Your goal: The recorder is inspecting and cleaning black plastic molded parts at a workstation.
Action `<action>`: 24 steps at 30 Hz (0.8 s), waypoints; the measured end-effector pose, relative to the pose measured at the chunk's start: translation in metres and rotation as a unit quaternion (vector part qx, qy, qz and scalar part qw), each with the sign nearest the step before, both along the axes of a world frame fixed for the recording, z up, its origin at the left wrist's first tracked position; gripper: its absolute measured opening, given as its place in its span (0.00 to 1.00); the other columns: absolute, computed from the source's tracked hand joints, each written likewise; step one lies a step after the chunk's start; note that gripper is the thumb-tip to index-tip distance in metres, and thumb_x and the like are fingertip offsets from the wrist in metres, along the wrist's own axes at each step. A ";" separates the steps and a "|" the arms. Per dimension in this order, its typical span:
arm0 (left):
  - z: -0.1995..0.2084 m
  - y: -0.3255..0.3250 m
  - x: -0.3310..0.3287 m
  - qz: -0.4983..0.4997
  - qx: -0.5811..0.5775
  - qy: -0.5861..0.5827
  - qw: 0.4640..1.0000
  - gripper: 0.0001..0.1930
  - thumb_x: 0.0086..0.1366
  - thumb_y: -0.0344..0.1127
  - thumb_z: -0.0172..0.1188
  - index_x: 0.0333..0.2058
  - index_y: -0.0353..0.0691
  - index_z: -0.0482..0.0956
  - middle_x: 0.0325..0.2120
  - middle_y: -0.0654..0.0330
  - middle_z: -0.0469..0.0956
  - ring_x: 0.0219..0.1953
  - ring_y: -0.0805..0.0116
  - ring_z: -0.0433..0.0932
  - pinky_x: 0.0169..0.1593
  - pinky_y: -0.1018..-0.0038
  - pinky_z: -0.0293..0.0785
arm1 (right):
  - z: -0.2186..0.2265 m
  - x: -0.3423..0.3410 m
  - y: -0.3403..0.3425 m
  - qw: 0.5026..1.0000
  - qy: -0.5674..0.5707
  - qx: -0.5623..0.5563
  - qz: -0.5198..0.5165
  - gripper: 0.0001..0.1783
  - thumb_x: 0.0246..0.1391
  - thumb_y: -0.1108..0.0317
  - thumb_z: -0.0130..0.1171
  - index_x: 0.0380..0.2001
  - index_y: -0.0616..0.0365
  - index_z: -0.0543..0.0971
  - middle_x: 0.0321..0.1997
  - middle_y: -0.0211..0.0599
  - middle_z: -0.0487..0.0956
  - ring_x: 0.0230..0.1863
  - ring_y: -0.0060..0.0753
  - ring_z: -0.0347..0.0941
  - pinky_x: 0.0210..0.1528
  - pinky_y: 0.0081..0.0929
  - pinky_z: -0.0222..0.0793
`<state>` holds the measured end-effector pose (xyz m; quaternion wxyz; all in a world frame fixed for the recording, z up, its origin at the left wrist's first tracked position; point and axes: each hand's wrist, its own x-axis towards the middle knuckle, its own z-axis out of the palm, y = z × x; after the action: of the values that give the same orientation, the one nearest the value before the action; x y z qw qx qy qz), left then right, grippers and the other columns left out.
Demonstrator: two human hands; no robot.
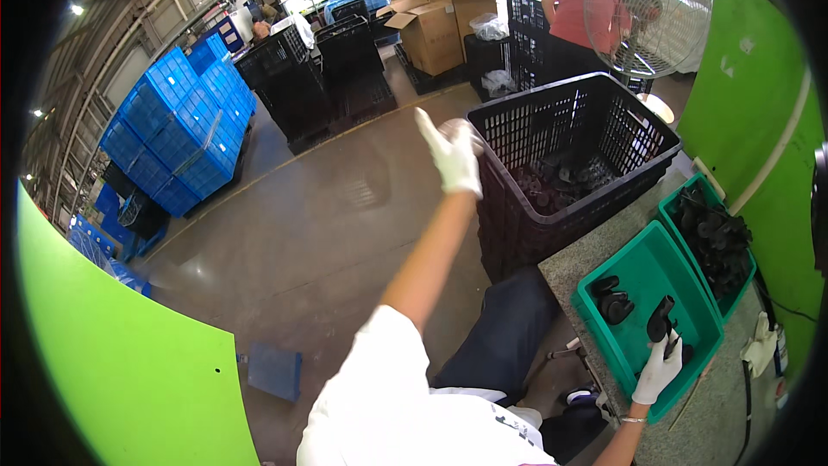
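My left hand [455,160], in a white glove with bare fingertips, is stretched out at the near-left rim of a black plastic crate [552,217]. Its fingers are apart and slightly blurred, and no object shows in it. Dark parts [561,181] lie in the bottom of the crate. My right hand [660,373], also gloved, is closed on a black curved plastic part [661,318] above a green tray [604,354]. Another few black pieces [613,302] rest at the tray's left side. The hand hides some of the tray's near end.
A second green tray [733,298] heaped with black parts [711,233] stands on the grey worktop [565,269]. A fan [647,13] and a person [582,4] are beyond the crate. Blue crates [181,125], black crates and cardboard boxes [431,34] stand across the floor.
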<state>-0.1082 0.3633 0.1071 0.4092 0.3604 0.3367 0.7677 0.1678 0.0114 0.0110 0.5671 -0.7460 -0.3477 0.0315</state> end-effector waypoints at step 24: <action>-0.091 -0.245 0.172 -0.705 -0.158 0.109 0.683 0.27 0.66 0.46 0.57 0.60 0.45 0.62 0.48 0.61 0.71 0.46 0.72 0.71 0.48 0.70 0.71 | -0.005 0.000 -0.007 0.999 -0.028 -0.010 0.027 0.08 0.60 0.77 0.52 0.40 0.67 0.77 0.33 0.28 0.77 0.34 0.17 0.69 0.38 0.19 0.65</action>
<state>0.0635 0.1188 0.0164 0.8408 0.5024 0.1418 0.1433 0.1679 0.0045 0.0062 0.5486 -0.7427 -0.3829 0.0296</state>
